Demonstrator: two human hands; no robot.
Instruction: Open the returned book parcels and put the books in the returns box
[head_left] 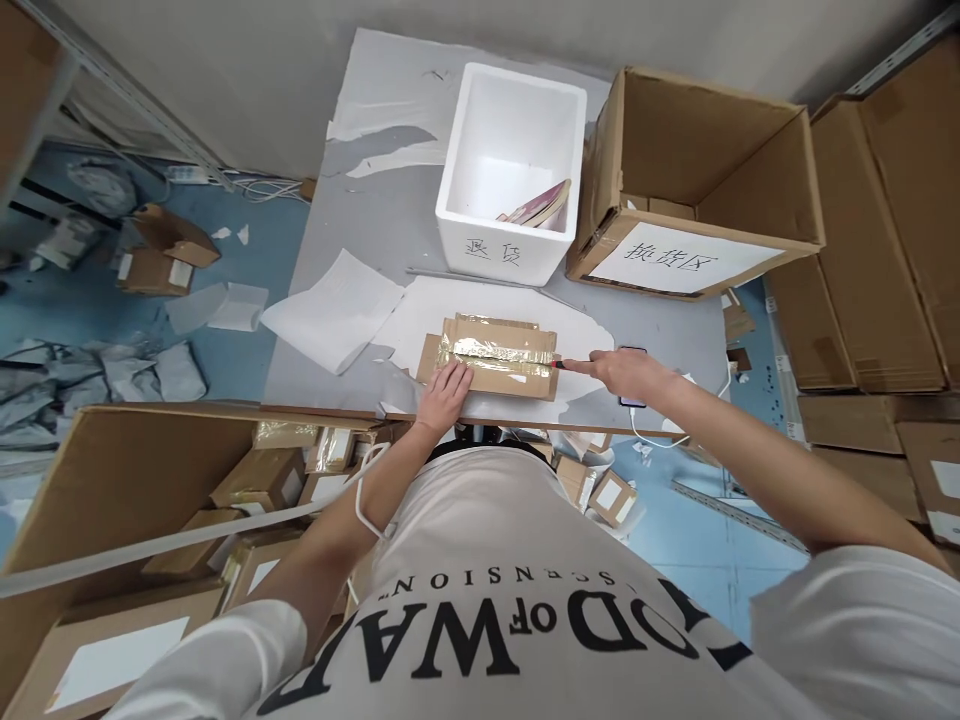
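The box (499, 381) lies on the counter (690, 340), the tub (525, 268) behind it. On its left, the left grip (445, 395) presses flat; at its right end, the right grip (626, 373) holds a small tool (559, 364). The box looks light and stiff, its tape (517, 353) maybe slippery; hold the sides.

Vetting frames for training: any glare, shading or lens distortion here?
Head view: bright glare on the parcel's tape; same head view, the open carton is darker inside than the foam box; also head view, wide-angle stretch enlarges the shirt, while the tool is too small to judge focus.
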